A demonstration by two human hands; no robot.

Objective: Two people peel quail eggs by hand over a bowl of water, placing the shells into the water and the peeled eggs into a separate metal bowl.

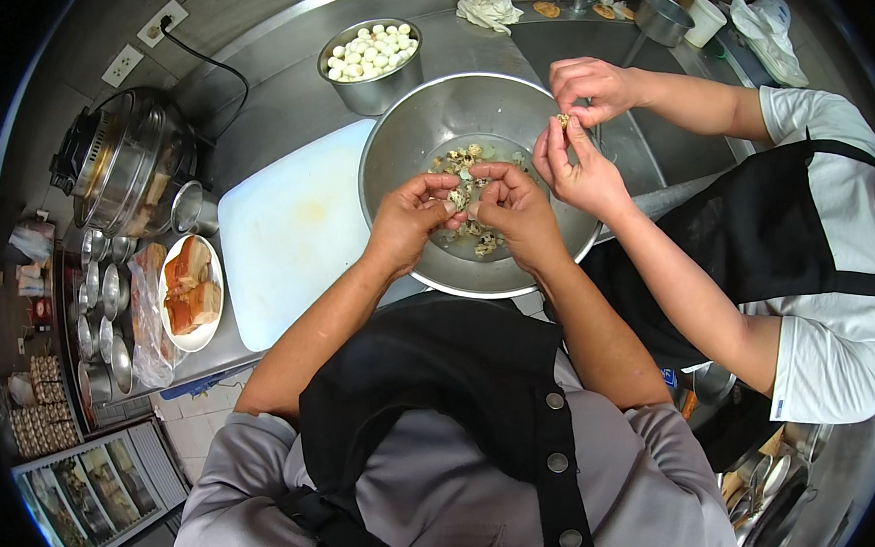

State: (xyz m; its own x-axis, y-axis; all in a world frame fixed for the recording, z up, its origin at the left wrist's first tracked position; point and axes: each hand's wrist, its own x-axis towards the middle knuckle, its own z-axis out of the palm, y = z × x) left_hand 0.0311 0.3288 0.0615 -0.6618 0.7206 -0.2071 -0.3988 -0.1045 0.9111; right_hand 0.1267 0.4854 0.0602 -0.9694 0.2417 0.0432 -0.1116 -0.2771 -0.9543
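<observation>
Over a large stainless steel bowl (494,89), my left hand (409,219) pinches a speckled quail egg (458,197) between thumb and fingers. My right hand (512,214) is close beside it with bent fingers, its thumb near the egg; whether it also grips a bit of shell is hard to tell. Speckled eggs and shell pieces (486,244) lie in shallow water in the bowl below both hands. Behind the bowl, to the left, a round metal pot (373,93) is full of peeled, whitish small eggs (372,51).
A co-worker's hands (585,132) hold another speckled egg (562,120) over the bowl's right rim. Left are a white cutting board (290,227), an oval plate (212,335) of meat pieces, metal cups and a glass-bowled appliance (132,164). A sink (601,50) and crumpled cloth (489,11) lie behind.
</observation>
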